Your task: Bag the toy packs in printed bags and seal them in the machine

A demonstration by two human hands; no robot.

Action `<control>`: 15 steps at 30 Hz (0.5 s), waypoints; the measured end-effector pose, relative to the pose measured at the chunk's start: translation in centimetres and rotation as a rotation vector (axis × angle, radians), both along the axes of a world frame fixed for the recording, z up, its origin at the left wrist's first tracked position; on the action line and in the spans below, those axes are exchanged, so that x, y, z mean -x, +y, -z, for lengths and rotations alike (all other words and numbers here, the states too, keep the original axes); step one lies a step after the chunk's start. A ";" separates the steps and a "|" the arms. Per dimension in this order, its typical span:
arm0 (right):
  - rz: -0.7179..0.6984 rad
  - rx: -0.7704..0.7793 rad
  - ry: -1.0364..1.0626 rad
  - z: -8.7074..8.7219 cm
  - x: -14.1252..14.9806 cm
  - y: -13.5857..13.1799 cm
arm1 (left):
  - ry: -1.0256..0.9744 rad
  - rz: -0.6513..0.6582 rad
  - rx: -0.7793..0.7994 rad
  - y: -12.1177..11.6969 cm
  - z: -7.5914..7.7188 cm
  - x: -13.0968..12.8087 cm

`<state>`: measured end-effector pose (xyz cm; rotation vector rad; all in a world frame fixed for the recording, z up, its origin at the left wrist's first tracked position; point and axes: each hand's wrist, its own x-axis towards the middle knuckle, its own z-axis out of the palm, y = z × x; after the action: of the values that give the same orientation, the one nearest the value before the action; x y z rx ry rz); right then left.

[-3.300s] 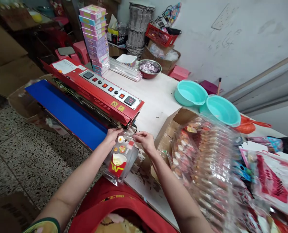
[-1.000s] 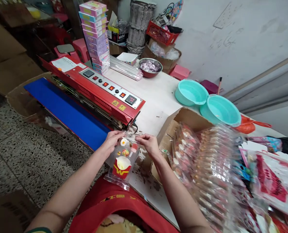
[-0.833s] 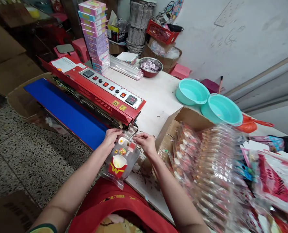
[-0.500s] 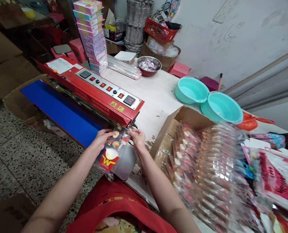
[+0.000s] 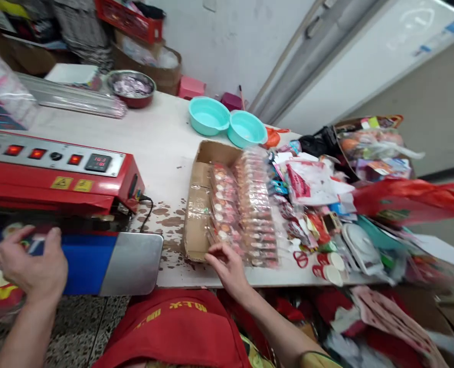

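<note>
My left hand is over the blue belt of the red sealing machine, with thumb and fingers apart. Close under it is a clear plastic packet with a red and yellow "W" piece, blurred and partly covered by the hand. My right hand is at the near end of a cardboard box, thumb and forefinger apart beside the front packets. Rows of clear packets with red and white pieces stand in the box. Whether the right fingertips touch a packet is hard to tell.
Two turquoise basins and a metal bowl of small sachets stand at the back of the table. A metal plate ends the belt. Right of the box lie mixed bags, cups and a red bag.
My view has swung right. My left hand has moved left along the belt with the packet, and my right hand has left that packet and moved over to the box.
</note>
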<state>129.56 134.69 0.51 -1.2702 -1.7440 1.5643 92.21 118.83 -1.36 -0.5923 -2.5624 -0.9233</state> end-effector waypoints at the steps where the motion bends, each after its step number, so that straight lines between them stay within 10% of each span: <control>1: 0.019 0.058 -0.026 0.2 -2.5 -1.2 | 0.037 0.089 -0.020 1.1 -0.1 -2.9; 7: 0.299 0.339 -0.015 2.9 -9.8 -5.3 | -0.230 1.359 0.247 10.9 0.5 -21.7; 10: 0.423 0.315 0.030 3.9 -10.3 -4.9 | -0.113 1.575 0.443 14.3 1.7 -26.5; 15: 0.506 0.227 0.072 4.4 -9.2 -4.1 | -0.121 1.522 0.452 18.2 3.0 -26.6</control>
<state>138.71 130.54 -3.86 -1.5878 -1.1013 1.5020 118.76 137.01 -4.34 -2.8108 -2.0332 -0.6326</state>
